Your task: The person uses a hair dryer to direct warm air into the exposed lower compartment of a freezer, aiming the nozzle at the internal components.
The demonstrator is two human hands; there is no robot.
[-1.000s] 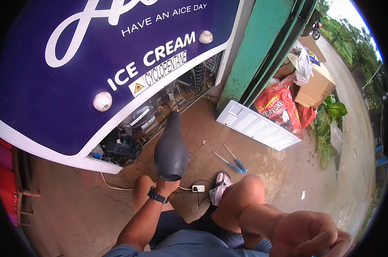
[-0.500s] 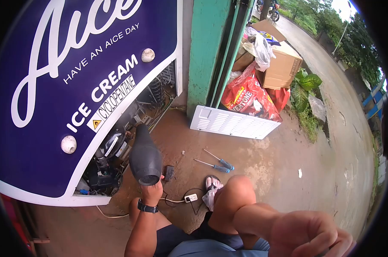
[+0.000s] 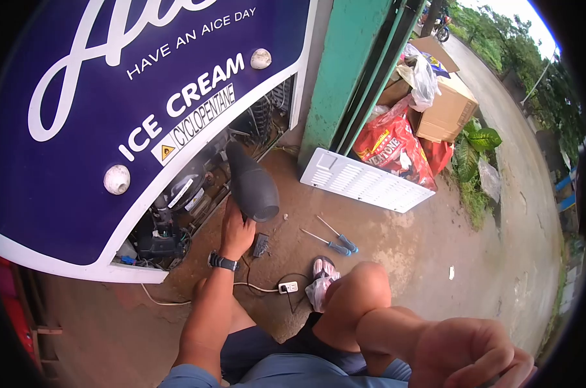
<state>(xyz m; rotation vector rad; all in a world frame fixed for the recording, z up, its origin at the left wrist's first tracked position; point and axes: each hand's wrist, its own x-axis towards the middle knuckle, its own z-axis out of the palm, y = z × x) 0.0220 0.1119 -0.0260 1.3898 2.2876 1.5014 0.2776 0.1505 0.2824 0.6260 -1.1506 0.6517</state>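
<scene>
My left hand point(image 3: 237, 231), with a black watch on its wrist, is closed around the handle of a black hair dryer point(image 3: 251, 181). The dryer's narrow end points into the open lower compartment point(image 3: 170, 233) of a blue ice cream freezer point(image 3: 73, 207). Inside that compartment I see a dark compressor, wiring and finned parts, some hidden behind the dryer. At the lower right my right hand point(image 3: 471, 352) is near the camera by my knee, fingers curled. Whatever it may hold is hidden.
Two blue-handled screwdrivers point(image 3: 338, 242) lie on the wet ground. Near my foot is a white power outlet point(image 3: 288, 287) with cords, and a small black block point(image 3: 260, 245). A white vented panel point(image 3: 364, 181) leans before a red bag point(image 3: 393, 142) and cardboard box point(image 3: 447, 110).
My left hand has moved the hair dryer up and slightly right, tilting its rear end away. The view has shifted, so the freezer appears further right and higher. My right hand stays curled.
</scene>
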